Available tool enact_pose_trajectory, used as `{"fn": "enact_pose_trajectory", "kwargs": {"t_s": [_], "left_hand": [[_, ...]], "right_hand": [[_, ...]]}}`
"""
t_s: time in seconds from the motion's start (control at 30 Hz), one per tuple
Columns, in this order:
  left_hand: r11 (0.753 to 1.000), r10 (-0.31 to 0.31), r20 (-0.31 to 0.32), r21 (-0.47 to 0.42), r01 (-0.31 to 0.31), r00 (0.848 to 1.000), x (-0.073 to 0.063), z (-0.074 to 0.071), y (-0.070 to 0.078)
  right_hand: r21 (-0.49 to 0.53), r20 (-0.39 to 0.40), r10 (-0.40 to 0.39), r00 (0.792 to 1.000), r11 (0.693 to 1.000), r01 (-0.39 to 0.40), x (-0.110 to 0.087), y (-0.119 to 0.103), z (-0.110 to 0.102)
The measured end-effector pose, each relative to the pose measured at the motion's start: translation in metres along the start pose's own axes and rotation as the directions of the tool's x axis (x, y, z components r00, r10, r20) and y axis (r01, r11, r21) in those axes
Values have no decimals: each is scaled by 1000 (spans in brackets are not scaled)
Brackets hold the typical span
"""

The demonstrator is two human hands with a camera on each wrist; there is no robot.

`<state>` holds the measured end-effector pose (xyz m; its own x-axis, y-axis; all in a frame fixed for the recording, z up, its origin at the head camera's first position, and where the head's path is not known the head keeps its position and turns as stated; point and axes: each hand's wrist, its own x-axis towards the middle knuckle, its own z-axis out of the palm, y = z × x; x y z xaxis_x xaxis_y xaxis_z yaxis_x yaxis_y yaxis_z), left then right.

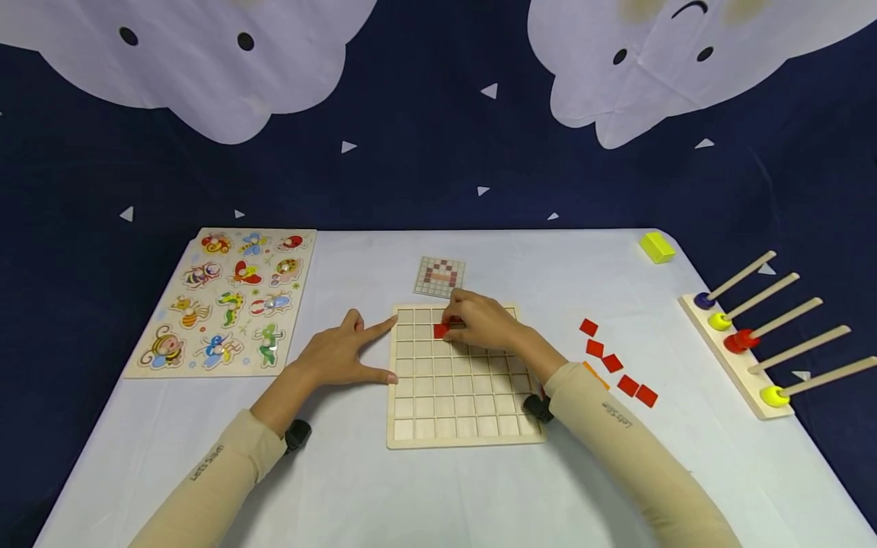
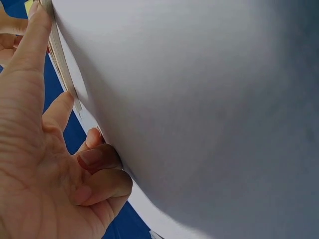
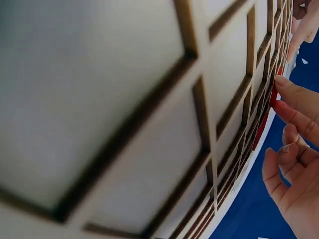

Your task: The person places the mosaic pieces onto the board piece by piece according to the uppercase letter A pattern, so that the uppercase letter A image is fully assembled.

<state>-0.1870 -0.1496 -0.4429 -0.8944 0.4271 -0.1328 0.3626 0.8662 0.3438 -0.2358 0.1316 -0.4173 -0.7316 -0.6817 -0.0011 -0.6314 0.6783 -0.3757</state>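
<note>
A wooden grid board lies flat at the middle of the table. My left hand is at its left side, index finger and thumb stretched out to touch the edge, the other fingers folded in. Over the upper rows of the grid, my right hand pinches a small red square tile between thumb and index finger. Just left of those fingertips, a red tile shows in a grid cell. More red shows along the grid in the right wrist view, partly hidden by the fingers.
Behind the board lies a small pattern card. Several loose red tiles and an orange piece are to the right. An insect puzzle board is at left; a peg stand and yellow block are at right.
</note>
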Motion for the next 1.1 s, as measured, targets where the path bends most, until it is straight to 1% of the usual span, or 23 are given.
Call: {"fn": "enact_pose_trajectory", "kwargs": {"t_s": [0.1, 0.27, 0.4, 0.53, 0.7, 0.83, 0.97, 1.1], "left_hand": [[1000, 0, -1, 1, 0, 1000, 0, -1, 1], [1000, -2, 1, 0, 2, 1000, 0, -3, 1], [1000, -6, 3, -3, 6, 1000, 0, -3, 1], [1000, -5, 7, -10, 5, 1000, -1, -3, 1], [1000, -11, 9, -16, 11, 1000, -2, -3, 1], [1000, -6, 4, -16, 6, 1000, -2, -2, 0], [1000, -1, 2, -18, 1, 1000, -1, -1, 0], [1000, 2, 5, -25, -2, 1000, -1, 0, 2]], "right_hand": [[16, 9, 14, 1000, 1000, -14, 2, 0, -1], [-16, 0, 4, 1000, 1000, -4, 3, -1, -2], [-31, -1, 8, 1000, 999, -8, 1, -2, -2], [-14, -8, 31, 999, 999, -32, -4, -1, -6], [11, -38, 67, 997, 998, -66, -21, 8, -19], [19, -62, 113, 992, 993, -112, -40, 22, -29], [13, -79, 177, 981, 984, -176, -60, 39, -37], [1, -107, 248, 963, 968, -249, -82, 61, -42]]}}
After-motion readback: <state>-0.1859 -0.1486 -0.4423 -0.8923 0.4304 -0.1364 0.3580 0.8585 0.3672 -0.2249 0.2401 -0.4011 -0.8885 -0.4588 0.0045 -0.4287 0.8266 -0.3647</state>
